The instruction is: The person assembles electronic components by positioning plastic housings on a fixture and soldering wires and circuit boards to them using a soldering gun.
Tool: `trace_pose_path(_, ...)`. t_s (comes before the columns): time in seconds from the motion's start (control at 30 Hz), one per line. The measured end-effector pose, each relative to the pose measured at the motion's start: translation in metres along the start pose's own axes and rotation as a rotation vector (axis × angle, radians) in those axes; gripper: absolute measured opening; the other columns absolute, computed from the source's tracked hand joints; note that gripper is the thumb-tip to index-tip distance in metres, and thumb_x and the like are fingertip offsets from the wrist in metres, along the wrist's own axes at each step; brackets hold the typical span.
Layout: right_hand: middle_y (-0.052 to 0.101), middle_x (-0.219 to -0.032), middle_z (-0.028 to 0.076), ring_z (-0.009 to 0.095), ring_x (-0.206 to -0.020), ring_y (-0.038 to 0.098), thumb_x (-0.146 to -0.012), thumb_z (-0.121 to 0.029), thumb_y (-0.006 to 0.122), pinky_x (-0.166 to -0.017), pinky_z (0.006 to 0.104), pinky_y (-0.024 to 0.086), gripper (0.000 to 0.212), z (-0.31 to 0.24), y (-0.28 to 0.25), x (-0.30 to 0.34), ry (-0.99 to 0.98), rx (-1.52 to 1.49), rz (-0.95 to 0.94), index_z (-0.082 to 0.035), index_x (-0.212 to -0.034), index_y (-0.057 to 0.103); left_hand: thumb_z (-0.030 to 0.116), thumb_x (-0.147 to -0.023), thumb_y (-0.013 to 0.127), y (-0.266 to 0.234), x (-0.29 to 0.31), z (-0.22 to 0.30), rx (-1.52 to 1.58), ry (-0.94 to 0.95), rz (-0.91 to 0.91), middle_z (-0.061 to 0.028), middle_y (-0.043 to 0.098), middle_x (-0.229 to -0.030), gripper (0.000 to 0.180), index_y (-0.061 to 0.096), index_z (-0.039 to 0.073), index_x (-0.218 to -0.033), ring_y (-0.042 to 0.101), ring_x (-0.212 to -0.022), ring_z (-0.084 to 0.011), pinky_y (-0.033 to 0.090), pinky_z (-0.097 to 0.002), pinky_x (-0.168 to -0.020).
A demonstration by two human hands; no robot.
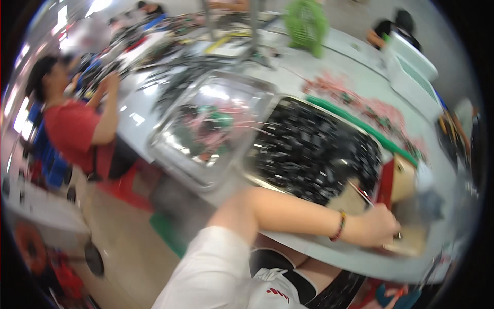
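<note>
My left hand (373,226) is stretched across to the right, with a beaded bracelet at its wrist. Its fingers are closed around a thin metal tool (364,194), whose slim end sticks out towards the upper left; blur hides its exact kind. Just beyond the fist stands a red upright piece (385,183) beside a tan box (404,180). Left of the hand lies a metal tray (253,177) filled with many small black parts (314,149), and a tan piece (346,200) rests at its near right corner. My right hand does not show.
A second metal tray (154,141) holds tangled wires and green parts. Behind the trays lie a green strip (363,126) and pink wire bundles (370,105). A green basket (304,26) and a white crate (411,69) stand farther back. A co-worker in red (77,123) sits left.
</note>
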State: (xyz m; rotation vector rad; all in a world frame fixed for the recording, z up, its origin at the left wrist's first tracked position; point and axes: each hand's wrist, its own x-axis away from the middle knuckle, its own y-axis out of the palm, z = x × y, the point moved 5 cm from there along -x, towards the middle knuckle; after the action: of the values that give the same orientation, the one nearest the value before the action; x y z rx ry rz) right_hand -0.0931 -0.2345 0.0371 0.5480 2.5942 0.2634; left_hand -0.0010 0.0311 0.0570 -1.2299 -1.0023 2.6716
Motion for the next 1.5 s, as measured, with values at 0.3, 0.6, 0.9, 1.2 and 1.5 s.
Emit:
trace_pose_path(0.3, 0.055, -0.115, 0.020, 0.016, -0.064, 0.052, -0.080, -0.017, 0.057, -0.061, 0.0266, 0.042, 0.051, 0.012, 0.017, 0.015, -0.128, 0.080, -0.088, 0.006, -0.124, 0.045, 0.008, -0.078, 0.067, -0.037, -0.015, -0.008, 0.131, -0.169, -0.061, -0.0120, 0.067, -0.072, 0.010, 0.068, 0.001, -0.085, 0.066, -0.062, -0.0231, 0.051, -0.0294, -0.058)
trace_pose_path(0.6, 0.058, -0.107, 0.022, 0.019, -0.058, 0.054, -0.076, -0.019, 0.063, -0.056, 0.0256, 0.043, 0.052, -0.001, 0.016, 0.029, -0.047, 0.122, -0.117, 0.008, -0.119, 0.049, 0.006, -0.075, 0.067, -0.027, -0.022, 0.013, -0.089, 0.066, -0.002, -0.0080, 0.061, -0.062, 0.006, 0.063, 0.006, -0.078, 0.059, -0.053, -0.0248, 0.047, -0.0336, -0.051)
trace_pose_path(0.9, 0.059, -0.091, 0.010, 0.015, -0.061, 0.059, -0.074, -0.034, 0.079, -0.057, 0.0245, 0.044, 0.055, 0.012, 0.032, 0.046, 0.133, 0.220, -0.116, 0.007, -0.106, 0.061, 0.004, -0.073, 0.066, -0.022, -0.016, 0.006, -0.110, 0.087, 0.063, -0.0074, 0.058, -0.059, 0.006, 0.061, 0.006, -0.075, 0.057, -0.051, -0.0238, 0.046, -0.0328, -0.049)
trace_pose_path(1.2, 0.062, -0.092, 0.016, 0.018, -0.057, 0.054, -0.076, -0.022, 0.069, -0.053, 0.0278, 0.042, 0.048, 0.017, 0.026, 0.058, 0.108, 0.183, -0.135, 0.006, -0.113, 0.056, 0.003, -0.071, 0.066, -0.022, -0.014, 0.003, -0.105, 0.099, 0.104, -0.0080, 0.057, -0.058, 0.007, 0.059, 0.005, -0.072, 0.056, -0.050, -0.0250, 0.046, -0.0330, -0.049)
trace_pose_path(1.5, 0.058, -0.074, 0.011, 0.017, -0.055, 0.051, -0.076, -0.024, 0.066, -0.056, 0.0293, 0.042, 0.051, 0.021, 0.022, 0.061, 0.173, 0.268, -0.116, 0.009, -0.113, 0.054, 0.003, -0.072, 0.066, -0.020, -0.012, 0.002, -0.083, 0.087, 0.096, -0.0084, 0.057, -0.058, 0.007, 0.059, 0.005, -0.071, 0.057, -0.051, -0.0255, 0.047, -0.0331, -0.050)
